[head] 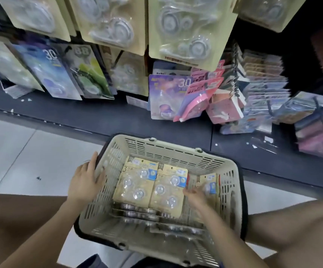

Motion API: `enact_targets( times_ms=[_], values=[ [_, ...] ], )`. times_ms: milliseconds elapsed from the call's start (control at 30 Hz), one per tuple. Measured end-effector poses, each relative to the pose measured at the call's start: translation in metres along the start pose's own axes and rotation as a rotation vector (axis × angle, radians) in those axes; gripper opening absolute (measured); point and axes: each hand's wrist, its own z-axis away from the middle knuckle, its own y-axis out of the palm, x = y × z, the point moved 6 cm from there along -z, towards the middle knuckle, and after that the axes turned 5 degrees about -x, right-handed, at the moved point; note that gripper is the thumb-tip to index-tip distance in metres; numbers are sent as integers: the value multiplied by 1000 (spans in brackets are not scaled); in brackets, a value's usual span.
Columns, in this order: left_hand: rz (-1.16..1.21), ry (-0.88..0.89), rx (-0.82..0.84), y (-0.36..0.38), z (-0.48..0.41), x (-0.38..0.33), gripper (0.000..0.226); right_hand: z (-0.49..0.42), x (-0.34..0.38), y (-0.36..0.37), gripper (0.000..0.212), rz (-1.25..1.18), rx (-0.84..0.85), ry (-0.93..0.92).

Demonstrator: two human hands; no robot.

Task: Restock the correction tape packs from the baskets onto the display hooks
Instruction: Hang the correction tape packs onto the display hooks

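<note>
A cream plastic basket (176, 151) sits on the floor in front of me, holding several yellow correction tape packs (137, 182) laid in stacks. My left hand (86, 179) rests on the basket's left rim, with its fingers curled over the edge. My right hand (194, 196) reaches inside the basket, fingers touching the right edge of a yellow pack (169, 188); whether it grips the pack is unclear. Another pack (209, 183) stands against the right wall. More yellow packs (187, 29) hang on display hooks above.
A dark low shelf (98, 117) runs across behind the basket. Blue, green and purple carded packs (168, 97) hang lower on the display. Stacks of notebooks (263, 93) fill the right side. Pale floor tiles (21, 155) lie to the left.
</note>
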Motion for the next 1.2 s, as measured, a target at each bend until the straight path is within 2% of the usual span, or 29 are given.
enact_targets(
  times_ms=[133,267,367,433,500,767,933,1033,1200],
  values=[
    [87,30,13,-2,2,-6,65,-5,2,14,51,-79,56,46],
    [136,-28,25,-3,2,-5,60,-21,2,37,45,-201,88,108],
    [157,-59,58,2,3,-1,63,-17,17,41,31,-288,16,110],
    [163,-52,62,4,2,0,65,-18,20,43,30,-341,-30,115],
    [164,-55,57,5,1,1,64,-18,26,46,37,-365,-17,81],
    [162,-25,11,7,0,4,69,-4,42,30,31,-389,102,-98],
    [191,-23,20,6,0,1,66,-1,48,-24,41,-217,112,-168],
    [186,-18,22,6,0,0,67,10,63,-47,55,-144,185,-229],
    [78,41,-39,-4,-3,-11,82,41,104,-34,87,-294,385,-354]
  ],
)
